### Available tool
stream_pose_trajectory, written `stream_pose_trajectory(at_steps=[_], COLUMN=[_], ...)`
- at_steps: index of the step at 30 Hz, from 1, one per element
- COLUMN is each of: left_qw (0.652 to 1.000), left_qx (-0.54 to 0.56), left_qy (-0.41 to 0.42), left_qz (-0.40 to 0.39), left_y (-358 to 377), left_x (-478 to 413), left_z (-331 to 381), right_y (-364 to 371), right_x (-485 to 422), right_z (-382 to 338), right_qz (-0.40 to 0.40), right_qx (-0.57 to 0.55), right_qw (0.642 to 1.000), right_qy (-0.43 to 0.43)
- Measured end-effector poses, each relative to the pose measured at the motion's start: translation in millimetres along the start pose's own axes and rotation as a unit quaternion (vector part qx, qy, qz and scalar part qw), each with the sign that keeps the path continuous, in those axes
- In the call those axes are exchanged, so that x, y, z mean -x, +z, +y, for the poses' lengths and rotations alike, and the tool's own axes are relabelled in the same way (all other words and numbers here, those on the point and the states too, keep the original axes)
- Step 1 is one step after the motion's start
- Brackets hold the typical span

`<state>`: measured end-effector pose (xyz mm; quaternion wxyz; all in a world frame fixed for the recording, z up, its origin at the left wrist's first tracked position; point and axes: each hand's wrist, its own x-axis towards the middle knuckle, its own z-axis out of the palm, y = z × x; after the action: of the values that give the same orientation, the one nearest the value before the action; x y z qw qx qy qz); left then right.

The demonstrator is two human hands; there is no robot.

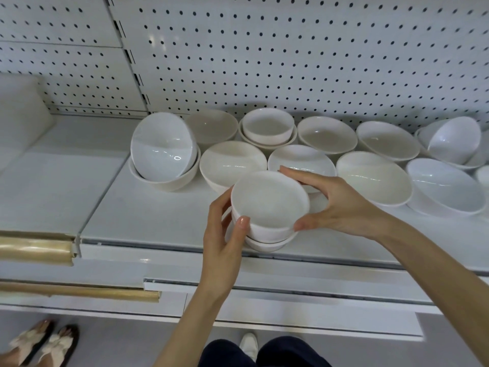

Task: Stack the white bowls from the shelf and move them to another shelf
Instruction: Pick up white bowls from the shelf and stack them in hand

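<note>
1. Head view, centre: a stack of 2 white bowls [264, 233] stands upright at the front edge of the upper shelf [148, 207]. The top bowl [270, 205] nests inside the lower bowl [266, 245]. Whether the stack rests on the shelf or is held just above it cannot be told.
2. The left hand [225, 234] grips the left wall of the stack, with fingers curled round it and the thumb on the near rim of the top bowl.
3. The right hand [341, 207] holds the right side of the top bowl, with fingers over the far rim and the thumb at the near wall.
4. Behind the stack, more white bowls stand in 2 rough rows, most of them single and upright, such as the single bowl [231, 162] just beside the stack.
5. At the left end, a tilted bowl [162, 147] leans inside an upright bowl [165, 182]. In the back row stands a nested pair [267, 125]. At the right end lies another tilted bowl [452, 139].
6. A pegboard panel [291, 62] backs the shelf, and a lower shelf [291, 287] projects beneath it.
7. On the floor are sandalled feet [45, 343] at lower left and a white shoe [248, 345] at bottom centre.
</note>
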<state>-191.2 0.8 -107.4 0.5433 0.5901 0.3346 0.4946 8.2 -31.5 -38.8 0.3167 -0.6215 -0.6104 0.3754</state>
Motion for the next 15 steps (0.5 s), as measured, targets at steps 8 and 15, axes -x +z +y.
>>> stream_pose_trajectory(at_steps=[8,15], left_qw=[0.990,0.988], left_qx=[0.066,0.049], left_qy=[-0.096,-0.121], left_qz=[0.078,0.085], left_y=[9,20], left_x=[-6,-9], left_z=[14,26], right_y=[-30,-85], right_x=[-15,-113], right_z=[-3,4], right_qz=[0.005,0.147], right_qx=[-0.054,0.070], right_qw=[0.997,0.986], right_qy=[-0.047,0.032])
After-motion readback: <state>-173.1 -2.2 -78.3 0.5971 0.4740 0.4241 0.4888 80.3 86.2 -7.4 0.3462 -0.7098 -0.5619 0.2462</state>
